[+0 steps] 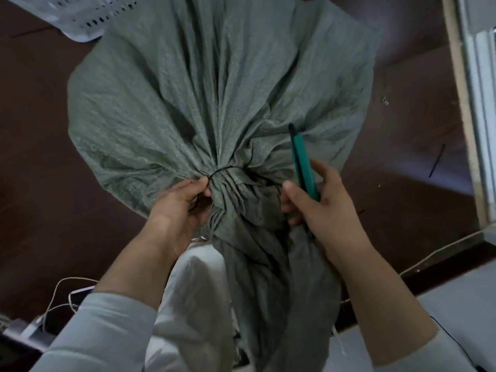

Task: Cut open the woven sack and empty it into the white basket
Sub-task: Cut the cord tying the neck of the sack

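Note:
A full grey-green woven sack (214, 89) stands on the dark floor and fills the middle of the view. Its neck is bunched and bound by a thin black tie (224, 170). My left hand (179, 208) pinches the tie on the left side of the neck. On the right side of the neck, my right hand (319, 208) holds a green-handled cutter (303, 162) pointing up and away, with its fingertips touching the tie's loose end. The white basket (80, 14), with perforated walls, shows only as a corner at the top left, behind the sack.
The floor (35, 135) is dark brown. A pale door frame (467, 111) runs down the right edge. White cables (61, 291) and a dark device lie at the lower left. My white-trousered knee (198, 285) is below the sack's neck. A black strip (437, 161) lies at right.

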Tool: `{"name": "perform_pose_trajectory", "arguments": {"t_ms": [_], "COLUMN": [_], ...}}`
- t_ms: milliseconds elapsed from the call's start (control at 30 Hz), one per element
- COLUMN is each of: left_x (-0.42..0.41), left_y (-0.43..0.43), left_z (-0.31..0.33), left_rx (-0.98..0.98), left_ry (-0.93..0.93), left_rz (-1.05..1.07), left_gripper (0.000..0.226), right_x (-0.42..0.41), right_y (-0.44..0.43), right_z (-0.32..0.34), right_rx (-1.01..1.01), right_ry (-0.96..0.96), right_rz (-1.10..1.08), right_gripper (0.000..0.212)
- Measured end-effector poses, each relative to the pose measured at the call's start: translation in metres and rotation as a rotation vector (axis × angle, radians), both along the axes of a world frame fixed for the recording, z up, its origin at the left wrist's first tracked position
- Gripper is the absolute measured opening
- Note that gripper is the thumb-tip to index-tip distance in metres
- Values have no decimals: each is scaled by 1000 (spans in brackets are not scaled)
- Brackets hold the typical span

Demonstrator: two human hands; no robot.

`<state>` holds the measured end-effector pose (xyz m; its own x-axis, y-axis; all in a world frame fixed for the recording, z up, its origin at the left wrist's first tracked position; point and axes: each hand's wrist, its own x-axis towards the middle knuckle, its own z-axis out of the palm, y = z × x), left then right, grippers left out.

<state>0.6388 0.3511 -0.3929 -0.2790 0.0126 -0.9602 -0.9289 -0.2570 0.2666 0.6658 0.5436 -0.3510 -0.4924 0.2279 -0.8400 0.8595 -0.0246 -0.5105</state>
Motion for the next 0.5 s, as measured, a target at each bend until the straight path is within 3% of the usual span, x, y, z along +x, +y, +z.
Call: {"name": "perform_pose_trajectory", "arguments": {"t_ms": [133,300,400,500], "left_x": [-6,-17,-25,-27], "left_y": [9,-1,0,3], "left_z": [5,3,5,3], "left_rx": [-194,-577,-607,-632], "left_ry": [78,313,346,383], "left_rz": [-170,-948,-1077,-1028], "left_gripper": [32,33,32,27], "right_x": [-3,3,2,-1], "right_y": [4,8,5,2], "right_z": [5,8,8,8], "right_rx": [-304,-646,-689,-661], "right_ry": [-28,57,71,61], "right_rz": [-266,-350,-343,-334], "right_gripper": [42,52,51,41]}}
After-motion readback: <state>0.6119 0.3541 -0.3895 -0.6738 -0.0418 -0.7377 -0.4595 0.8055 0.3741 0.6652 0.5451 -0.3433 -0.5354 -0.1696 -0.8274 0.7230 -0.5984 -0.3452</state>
